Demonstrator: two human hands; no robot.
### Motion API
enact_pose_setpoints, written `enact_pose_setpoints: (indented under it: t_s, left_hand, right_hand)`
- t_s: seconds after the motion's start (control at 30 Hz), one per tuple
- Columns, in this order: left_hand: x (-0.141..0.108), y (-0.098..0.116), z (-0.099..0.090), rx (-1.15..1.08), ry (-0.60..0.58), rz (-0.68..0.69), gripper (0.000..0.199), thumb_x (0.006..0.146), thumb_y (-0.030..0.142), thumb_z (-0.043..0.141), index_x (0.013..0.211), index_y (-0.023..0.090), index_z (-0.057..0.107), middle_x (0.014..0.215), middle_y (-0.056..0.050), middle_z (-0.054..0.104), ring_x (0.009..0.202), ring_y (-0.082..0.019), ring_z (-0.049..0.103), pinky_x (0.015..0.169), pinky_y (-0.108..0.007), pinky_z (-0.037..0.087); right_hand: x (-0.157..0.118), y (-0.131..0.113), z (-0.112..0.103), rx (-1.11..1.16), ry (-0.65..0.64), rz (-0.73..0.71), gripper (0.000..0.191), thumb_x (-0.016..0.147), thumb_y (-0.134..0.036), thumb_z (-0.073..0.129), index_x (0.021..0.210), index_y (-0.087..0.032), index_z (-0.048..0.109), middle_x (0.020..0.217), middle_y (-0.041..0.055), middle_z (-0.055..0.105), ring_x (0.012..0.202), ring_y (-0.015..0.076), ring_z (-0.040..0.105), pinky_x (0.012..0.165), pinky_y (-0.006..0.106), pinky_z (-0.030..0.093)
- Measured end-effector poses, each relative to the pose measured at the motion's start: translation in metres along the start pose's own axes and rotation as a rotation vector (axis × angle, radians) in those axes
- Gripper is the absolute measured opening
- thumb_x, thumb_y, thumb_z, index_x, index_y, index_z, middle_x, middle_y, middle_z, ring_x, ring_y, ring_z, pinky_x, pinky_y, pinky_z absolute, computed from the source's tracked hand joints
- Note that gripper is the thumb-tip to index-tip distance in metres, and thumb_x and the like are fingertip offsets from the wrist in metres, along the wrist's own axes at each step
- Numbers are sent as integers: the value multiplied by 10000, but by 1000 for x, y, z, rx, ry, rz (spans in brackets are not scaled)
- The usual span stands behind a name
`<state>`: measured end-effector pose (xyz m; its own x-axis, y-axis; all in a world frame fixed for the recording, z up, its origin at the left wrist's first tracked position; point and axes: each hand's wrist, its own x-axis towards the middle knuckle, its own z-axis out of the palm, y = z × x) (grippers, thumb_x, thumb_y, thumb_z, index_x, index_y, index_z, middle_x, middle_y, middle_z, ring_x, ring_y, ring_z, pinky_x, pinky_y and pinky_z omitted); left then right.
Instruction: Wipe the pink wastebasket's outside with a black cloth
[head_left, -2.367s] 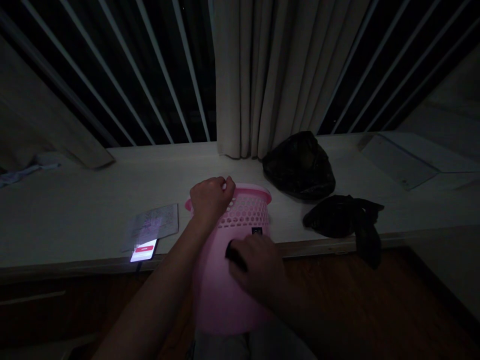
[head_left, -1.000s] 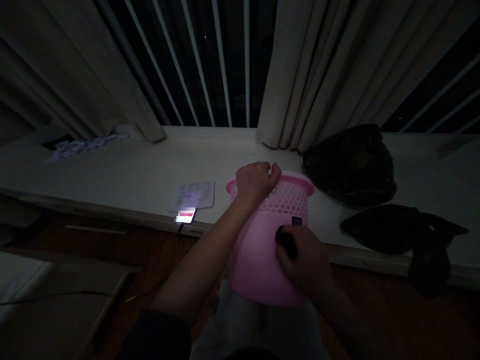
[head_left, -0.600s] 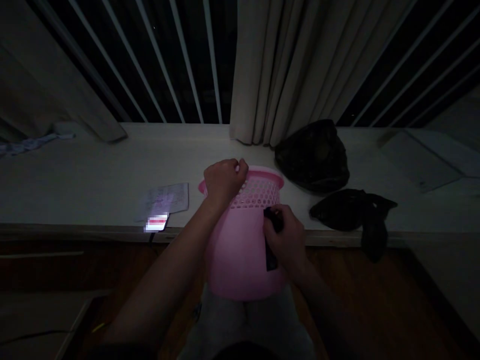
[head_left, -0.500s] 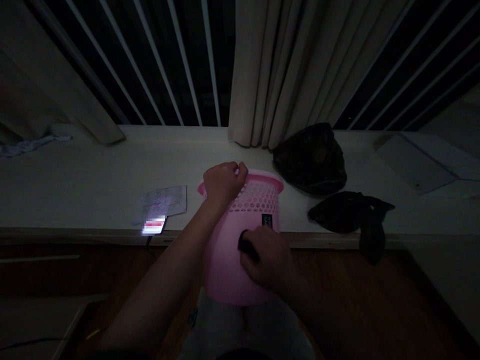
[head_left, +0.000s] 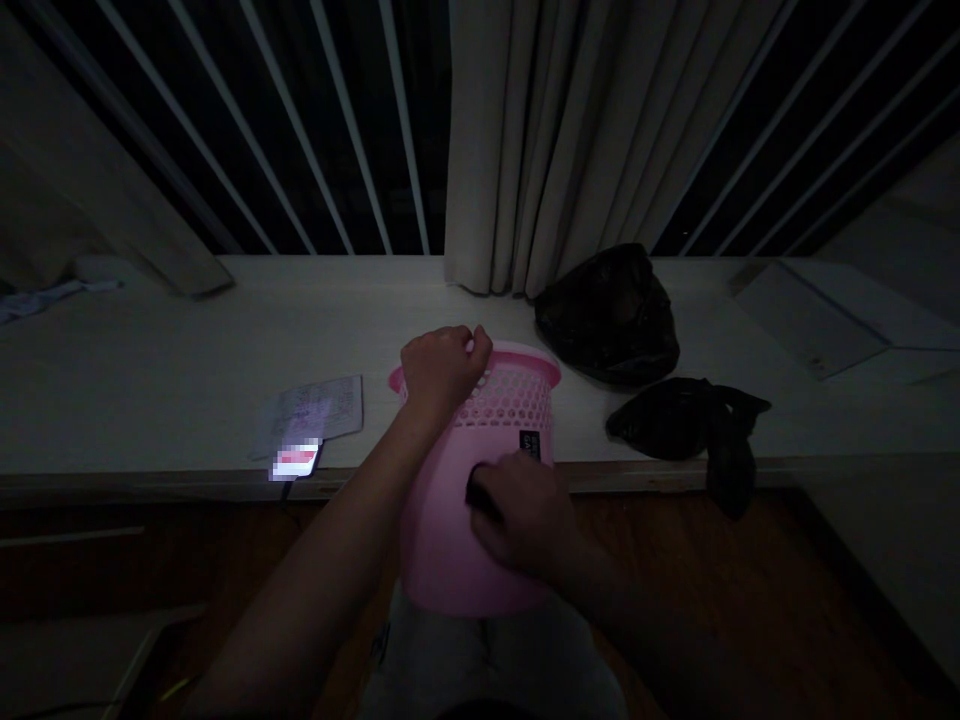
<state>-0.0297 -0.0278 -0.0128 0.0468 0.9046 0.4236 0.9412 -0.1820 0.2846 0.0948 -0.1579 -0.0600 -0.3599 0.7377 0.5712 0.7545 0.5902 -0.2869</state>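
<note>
A pink plastic wastebasket (head_left: 442, 540) with a perforated band below its rim is tilted, its mouth toward the windowsill and its base near my lap. My left hand (head_left: 444, 368) is closed over the basket's rim at the upper left. Against the basket's side, just below a small black label (head_left: 529, 444), my right hand (head_left: 525, 510) is closed around a small black object (head_left: 484, 493). The dim light hides what kind of object it is. The inside of the basket is out of sight.
On the pale windowsill (head_left: 187, 380) lie a black plastic bag (head_left: 611, 320), a smaller knotted black bag (head_left: 667, 420) overhanging the edge, a written paper (head_left: 330, 405) and a lit phone (head_left: 296, 460) with a cable. A white box (head_left: 817, 320) is at right. Curtains (head_left: 517, 150) hang behind.
The view has shifted slightly, so most things sit a little further left. My right hand with the black object has moved slightly left across the basket's side. My left hand keeps its hold on the rim.
</note>
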Motion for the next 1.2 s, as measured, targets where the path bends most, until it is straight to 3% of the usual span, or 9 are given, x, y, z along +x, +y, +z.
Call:
enact_pose_setpoints:
  t_s: [0.07,0.17,0.27,0.4,0.63,0.73,0.9,1.03,1.2]
  left_hand:
    - [0,0,1,-5,17,11,506,925,447,328,765,178,726,743,-94,703,710,-222,627,652,-329,372]
    - [0,1,2,-3,23,15,505,927,446,332,770,180,731,728,-91,696,706,-222,628,647,-324,375]
    - [0,3,2,17,16,26,503,926,447,334,776,183,735,733,-88,701,708,-222,633,642,-320,379]
    - [1,6,2,35,16,32,503,925,446,334,793,178,738,764,-100,715,727,-235,647,643,-328,380]
    - [1,7,4,58,17,39,502,928,440,324,789,191,737,765,-88,720,725,-220,643,657,-321,393]
    - [1,7,4,48,10,45,503,930,443,327,782,194,739,755,-89,714,720,-219,638,665,-325,397]
    - [0,7,2,16,1,24,506,929,447,327,799,186,740,769,-100,713,737,-231,640,675,-335,393]
    - [0,8,2,-14,-21,22,501,922,439,330,792,176,735,789,-109,717,742,-233,643,684,-343,386]
    - [-1,5,2,-18,-8,12,508,924,443,320,800,174,733,801,-111,723,739,-228,641,683,-341,383]
  right_hand:
    - [-1,-1,2,36,-20,-59,99,773,-240,507,824,-207,586,695,27,603,649,185,525,586,297,368]
    - [0,-3,3,-15,171,277,143,778,-200,485,884,-192,582,793,56,642,727,194,562,641,300,401]
    - [1,-6,2,39,-70,-35,77,772,-241,513,799,-215,580,687,19,597,660,185,532,593,293,373]
    - [3,-1,-3,-37,83,311,155,785,-217,494,894,-193,601,821,57,625,750,198,546,645,301,400]
    - [-3,-3,-3,-50,133,276,247,789,-191,510,1002,-165,634,865,87,564,829,237,502,709,367,443]
    - [-10,-11,-3,14,9,33,371,800,-174,513,1155,-173,617,959,99,574,899,240,522,780,396,468]
    - [-21,-21,3,17,190,307,414,821,-165,501,1224,-142,589,1200,167,510,1118,284,485,914,476,474]
    - [-24,-27,8,85,50,51,443,793,-157,503,1225,-155,601,1303,163,472,1234,297,437,1001,489,443]
    - [-20,-24,9,-6,125,313,521,821,-72,421,1317,-169,547,1410,168,393,1337,303,352,1051,541,398]
